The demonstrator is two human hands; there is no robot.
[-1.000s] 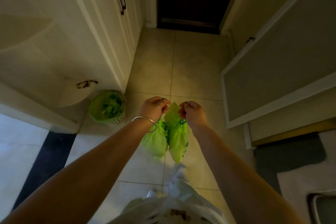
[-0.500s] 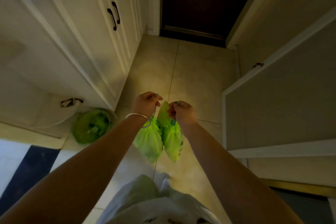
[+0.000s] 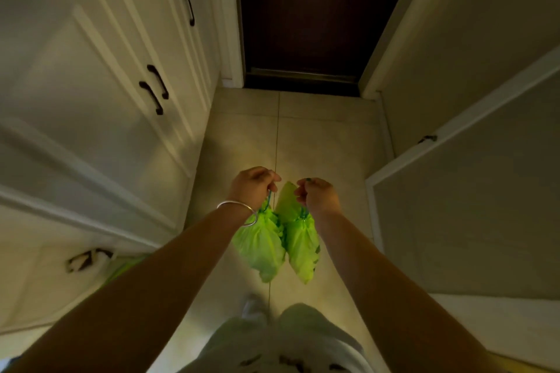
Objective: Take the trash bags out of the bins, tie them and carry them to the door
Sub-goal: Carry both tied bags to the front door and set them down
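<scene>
Two small green trash bags hang side by side above the tiled floor, both cinched at the top. My left hand (image 3: pixel 254 183), with a silver bangle on the wrist, pinches the drawstring of the left bag (image 3: pixel 260 247). My right hand (image 3: pixel 318 195) grips the top of the right bag (image 3: pixel 303 247). The dark brown door (image 3: pixel 306 9) stands straight ahead at the end of the short hallway. A sliver of the green-lined bin (image 3: pixel 124 268) shows at the lower left, mostly hidden behind my left arm.
White cabinets with dark handles (image 3: pixel 153 91) line the left side. A white-framed panel door (image 3: pixel 466 191) stands open on the right and narrows the passage. Beige tiled floor (image 3: pixel 321 142) runs between them up to the door's threshold.
I have walked forward along the hallway with both bags. The door is nearer and larger, and the bin has slid back behind my left arm. Both hands keep their hold.
</scene>
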